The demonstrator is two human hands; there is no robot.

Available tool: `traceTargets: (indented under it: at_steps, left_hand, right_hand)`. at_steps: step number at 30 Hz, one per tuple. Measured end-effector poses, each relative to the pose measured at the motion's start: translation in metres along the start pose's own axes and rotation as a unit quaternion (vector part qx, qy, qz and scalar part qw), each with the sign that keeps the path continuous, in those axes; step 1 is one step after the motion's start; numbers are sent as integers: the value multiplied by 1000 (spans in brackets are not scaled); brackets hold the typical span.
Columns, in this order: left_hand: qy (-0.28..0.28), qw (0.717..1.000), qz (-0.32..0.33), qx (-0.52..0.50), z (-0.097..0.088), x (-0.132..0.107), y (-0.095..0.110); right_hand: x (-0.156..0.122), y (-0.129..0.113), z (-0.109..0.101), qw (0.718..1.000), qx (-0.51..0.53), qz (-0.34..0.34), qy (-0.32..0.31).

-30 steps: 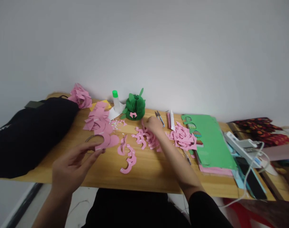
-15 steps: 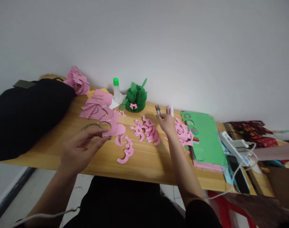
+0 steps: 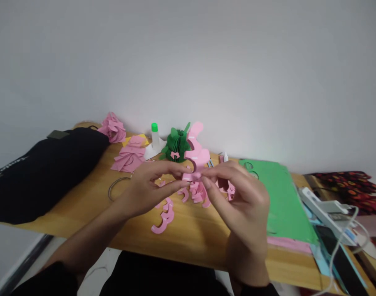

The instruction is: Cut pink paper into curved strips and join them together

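A curved, scalloped pink paper cutout (image 3: 198, 156) stands raised above the table, its lower end between my two hands. My left hand (image 3: 152, 183) pinches that end from the left with thumb and forefinger. From the right, my right hand (image 3: 242, 197) closes thumb and forefinger on the same cutout. Beneath the hands lie more pink cutouts (image 3: 165, 218), partly hidden. Behind them is a green folded-paper ball (image 3: 175, 148) with leaves and a small pink piece on its front. Small snips (image 3: 210, 163) lie partly covered behind my right hand.
A glue bottle with a green cap (image 3: 155, 135) stands near the wall. Pink paper scraps (image 3: 129, 158), a metal ring (image 3: 112, 189) and a black bag (image 3: 52, 168) are at left. Green sheets (image 3: 286, 201), a power strip (image 3: 326, 213) and a phone (image 3: 342, 263) lie at right.
My right hand has moved from beside the snips to the pink cutout. My left hand has brought the cutout rightward and up. The view has shifted, so the table sits lower.
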State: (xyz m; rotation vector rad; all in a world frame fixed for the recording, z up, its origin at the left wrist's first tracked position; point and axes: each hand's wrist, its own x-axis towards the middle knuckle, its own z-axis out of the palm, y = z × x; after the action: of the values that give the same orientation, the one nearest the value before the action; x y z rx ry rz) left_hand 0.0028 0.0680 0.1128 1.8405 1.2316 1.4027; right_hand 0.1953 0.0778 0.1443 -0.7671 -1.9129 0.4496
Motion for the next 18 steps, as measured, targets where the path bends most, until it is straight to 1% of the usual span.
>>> traceTargets:
  at_steps: [4,7,9,11,12,13,16,18]
  left_hand:
    - [1,998,33,48,11,14,10]
    - [-14,996,61,63,18,23,13]
    - [-38,994,85,65,22,28,13]
    - [-61,991,109,55,24,32,12]
    - [-70,990,117,46,25,33,11]
    - [-76,989,123,39,26,34,10]
    - [-97,985,135,38,27,35,6]
    - [-123,983,132,42,25,33,5]
  right_hand:
    - [-4,0,-4,999,-28,19,12]
    - [-6,5,-9,999,-40,26,23]
    - [-5,11,-14,995,-51,58,69]
    - [-3,21,-18,984,-50,111,131]
    - [-1,27,-20,978,-35,140,150]
    - [2,33,-21,974,-5,169,149]
    - [9,47,-20,959,129,233,93]
    - [11,51,-16,945,189,257,77]
